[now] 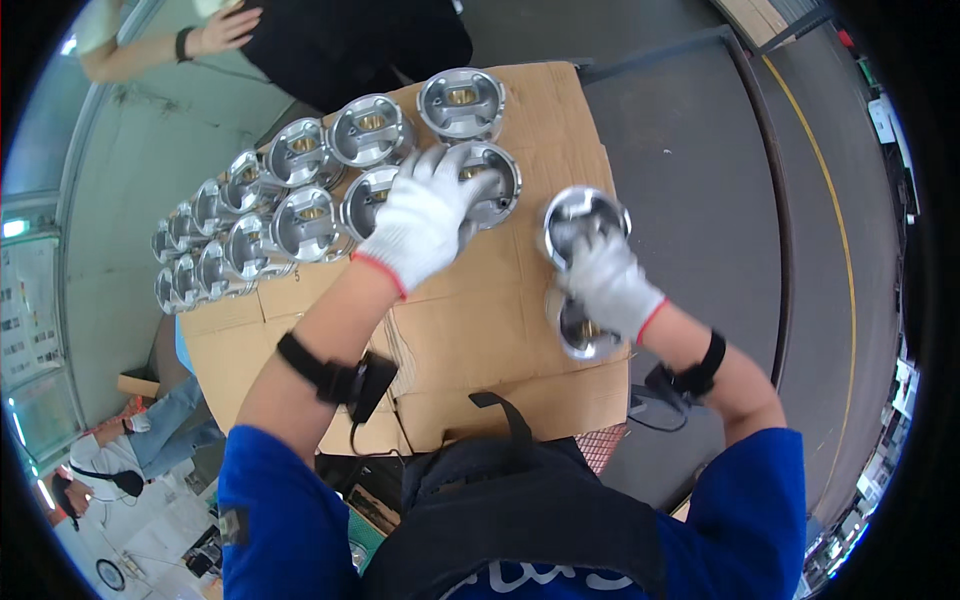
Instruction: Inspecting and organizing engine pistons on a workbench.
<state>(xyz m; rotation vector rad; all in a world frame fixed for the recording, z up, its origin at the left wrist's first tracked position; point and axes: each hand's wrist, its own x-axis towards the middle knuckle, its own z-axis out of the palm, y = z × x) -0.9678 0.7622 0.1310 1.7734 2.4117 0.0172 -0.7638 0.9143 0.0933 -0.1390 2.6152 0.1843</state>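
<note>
Both my hands wear white knit gloves with red cuffs. My left hand (420,215) is closed on a silver metal piston (506,185) at the right end of the near row, its fingers over the rim and the open inside. Over to the right, my right hand (608,285) grips the near wall of another piston (578,203), with fingertips reaching into it; they look slightly blurred. Partly under that hand, nearer me, is a further piston (580,338). Brass-coloured bushings show inside several pistons.
Two rows of pistons (305,225) stand on a cardboard-covered table (480,330), running off leftward. A piston (460,100) ends the far row. Beyond the table is a person in dark clothes (350,45); another person (110,465) is at lower left. A dark metal rail (770,150) runs along the right.
</note>
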